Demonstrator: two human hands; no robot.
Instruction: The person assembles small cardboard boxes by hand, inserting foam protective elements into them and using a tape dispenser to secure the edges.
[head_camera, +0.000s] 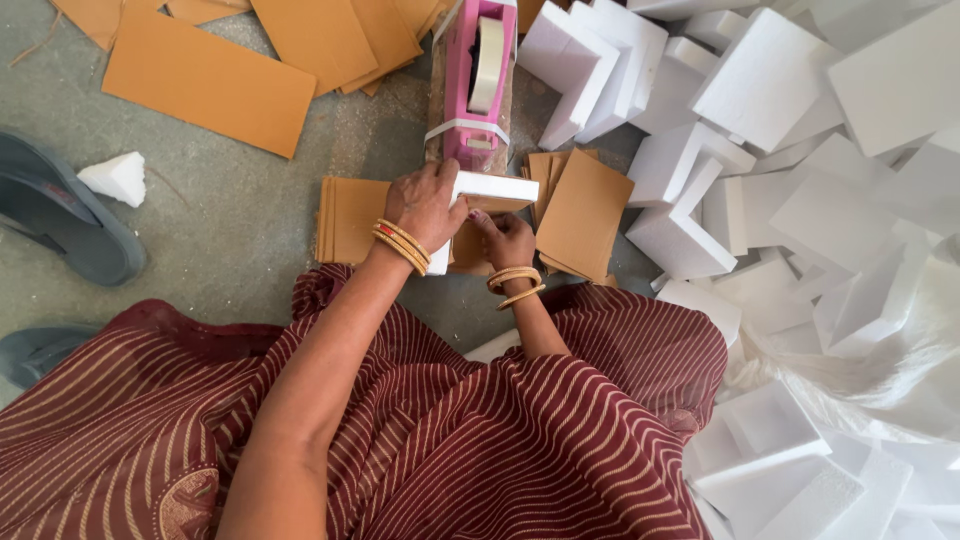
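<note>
Foam block (495, 188) sits at the centre of the frame, just below the pink tape dispenser (472, 80), and both of my hands are on it. Its long axis runs left to right across the picture, with the right end poking out past my knuckles towards the loose card pieces.

Going by size: the floor (230, 220) is grey concrete, and my striped maroon skirt (500, 430) fills the whole bottom of the frame. A big heap of white foam pieces (800, 150) takes up the right side from top to bottom. Brown card sheets (210, 80) lie scattered along the upper left, and a neat stack of card (350, 215) sits flat under and to the left of my hands. A grey sandal (60, 215) lies at the left edge with a small foam scrap (115, 178) beside it.

My left hand (425, 205) lies over the block's left end from above, fingers curled down and clamped on it. My right hand (508, 240) is lower and to the right, beneath the block's near edge, fingers bent inward and touching the block and the card under it; I cannot tell whether it truly grips or only presses. The left hand is the nearer one to the dispenser, which stands directly above the block, touching or almost touching its far edge.
</note>
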